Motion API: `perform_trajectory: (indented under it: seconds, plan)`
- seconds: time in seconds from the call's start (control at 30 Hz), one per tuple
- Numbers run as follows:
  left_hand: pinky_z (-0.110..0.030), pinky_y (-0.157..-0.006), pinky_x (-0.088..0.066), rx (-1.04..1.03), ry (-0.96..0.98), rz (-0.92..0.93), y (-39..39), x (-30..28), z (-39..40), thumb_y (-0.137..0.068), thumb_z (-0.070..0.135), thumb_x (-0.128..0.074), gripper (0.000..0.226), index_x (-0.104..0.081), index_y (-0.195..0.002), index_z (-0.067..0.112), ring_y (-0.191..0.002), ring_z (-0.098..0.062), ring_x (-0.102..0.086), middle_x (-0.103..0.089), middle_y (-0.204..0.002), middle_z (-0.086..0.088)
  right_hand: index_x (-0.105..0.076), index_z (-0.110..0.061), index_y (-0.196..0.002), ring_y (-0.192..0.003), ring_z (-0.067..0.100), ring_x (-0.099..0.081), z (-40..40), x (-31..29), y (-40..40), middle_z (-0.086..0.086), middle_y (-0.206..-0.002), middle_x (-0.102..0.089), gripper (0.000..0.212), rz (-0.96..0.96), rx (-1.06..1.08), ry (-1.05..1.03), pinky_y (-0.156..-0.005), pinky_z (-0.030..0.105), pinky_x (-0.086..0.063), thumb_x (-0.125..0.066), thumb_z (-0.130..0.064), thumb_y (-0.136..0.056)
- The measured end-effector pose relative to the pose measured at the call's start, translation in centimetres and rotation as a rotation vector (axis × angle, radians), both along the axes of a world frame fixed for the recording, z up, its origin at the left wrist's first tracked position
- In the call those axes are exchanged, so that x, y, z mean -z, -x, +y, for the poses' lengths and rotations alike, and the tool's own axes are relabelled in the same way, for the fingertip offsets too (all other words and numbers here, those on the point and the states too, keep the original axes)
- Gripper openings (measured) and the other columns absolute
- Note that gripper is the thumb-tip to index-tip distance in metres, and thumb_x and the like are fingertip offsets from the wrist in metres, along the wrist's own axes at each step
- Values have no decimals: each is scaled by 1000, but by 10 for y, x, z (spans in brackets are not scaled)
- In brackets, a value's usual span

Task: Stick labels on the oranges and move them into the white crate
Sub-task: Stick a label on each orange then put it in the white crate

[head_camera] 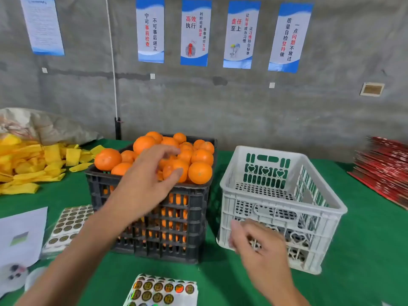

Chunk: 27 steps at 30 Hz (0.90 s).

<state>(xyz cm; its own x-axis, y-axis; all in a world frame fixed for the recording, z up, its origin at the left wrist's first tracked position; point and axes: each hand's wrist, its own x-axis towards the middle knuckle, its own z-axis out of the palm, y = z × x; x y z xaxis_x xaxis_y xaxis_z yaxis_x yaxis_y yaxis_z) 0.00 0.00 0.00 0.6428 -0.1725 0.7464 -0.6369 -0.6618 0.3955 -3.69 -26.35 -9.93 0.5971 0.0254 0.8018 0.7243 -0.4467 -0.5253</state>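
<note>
Left hand (pixel 150 180) reaches over the black crate (pixel 150 217), thumb and fingers curling onto one orange (pixel 176 170) atop the heap. Right hand (pixel 258 244), blurred, grip indeterminate, hovers before one white crate (pixel 280 208). Two label sheets (pixel 162 290) lie on the bench (pixel 364 250).

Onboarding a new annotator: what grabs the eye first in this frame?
The black crate at centre, heaped with oranges, stands out most, with the left hand reaching onto the pile. Right of it sits the white crate, no oranges visible inside, with the right hand in front of its near wall. A sheet of round labels lies at the bottom edge on the green table.
</note>
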Motion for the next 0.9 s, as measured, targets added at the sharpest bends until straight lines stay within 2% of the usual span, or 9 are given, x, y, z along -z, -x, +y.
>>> perform_trajectory:
  seconds: [0.07, 0.13, 0.2, 0.3, 0.4, 0.47, 0.57, 0.63, 0.9]
  plan:
    - [-37, -106, -41, -84, -241, 71, -40, -12, -10, -95, 31, -73, 51, -55, -141, 22, -127, -24, -51, -59, -140, 1, -63, -23, -66, -62, 11, -62, 21, 0, -12, -9, -67, -64, 43, 105, -41, 24, -62, 29, -49, -57, -43, -103]
    - [-42, -109, -35, -131, -373, 201, -69, -12, -13, -95, 29, -72, 56, -52, -146, 19, -130, -32, -48, -57, -144, -7, -64, -20, -69, -64, 16, -59, 39, 10, -27, -5, -69, -63, 43, 206, -81, 72, -65, 40, -48, -57, -45, -103]
    - [-41, -110, -33, -126, -408, 264, -83, 0, -14, -95, 28, -70, 55, -52, -147, 21, -130, -33, -48, -57, -144, -9, -70, -22, -77, -70, 16, -61, 50, 32, -38, -7, -75, -66, 36, 283, -126, 127, -67, 41, -49, -58, -45, -102]
    - [-42, -110, -38, -58, -280, 355, -87, 14, -14, -93, 32, -67, 56, -49, -147, 26, -131, -29, -49, -54, -142, -10, -74, -26, -98, -87, 6, -65, 62, 64, -41, -13, -95, -71, 29, 457, -156, 344, -80, 35, -56, -56, -49, -99]
    - [-46, -105, -45, -68, -188, 303, -84, 21, -19, -86, 49, -58, 60, -51, -143, 31, -124, -24, -53, -55, -135, -5, -56, -34, -140, -128, 1, -52, 71, 103, -38, -17, -141, -58, 63, 651, -200, 584, -112, 33, -43, -49, -73, -91]
    - [-47, -102, -47, -83, -188, 283, -81, 25, -20, -84, 56, -54, 63, -51, -143, 34, -123, -23, -55, -54, -135, -2, -39, -30, -154, -145, 4, -34, 73, 128, -35, -15, -159, -39, 86, 687, -248, 697, -122, 38, -28, -42, -84, -86]
    - [-48, -101, -48, -97, -164, 263, -83, 27, -20, -91, 44, -65, 54, -52, -142, 34, -123, -23, -54, -54, -136, -2, -29, -30, -159, -153, 3, -15, 66, 150, -37, -17, -167, -21, 100, 718, -270, 778, -126, 35, -6, -29, -94, -82]
    - [-46, -100, -48, -105, -158, 234, -83, 27, -21, -95, 34, -70, 50, -53, -141, 35, -124, -23, -54, -54, -137, 0, -30, -32, -159, -152, 0, -14, 54, 153, -43, -20, -167, -19, 97, 715, -275, 779, -124, 31, -1, -27, -93, -84]
    - [-47, -94, -51, -139, -140, 159, -88, 34, -19, -95, 38, -68, 49, -54, -141, 36, -124, -22, -55, -54, -140, 4, -50, -36, -149, -146, 0, -25, -2, 154, -59, -23, -160, -33, 69, 681, -259, 734, -124, 36, -18, -43, -76, -93]
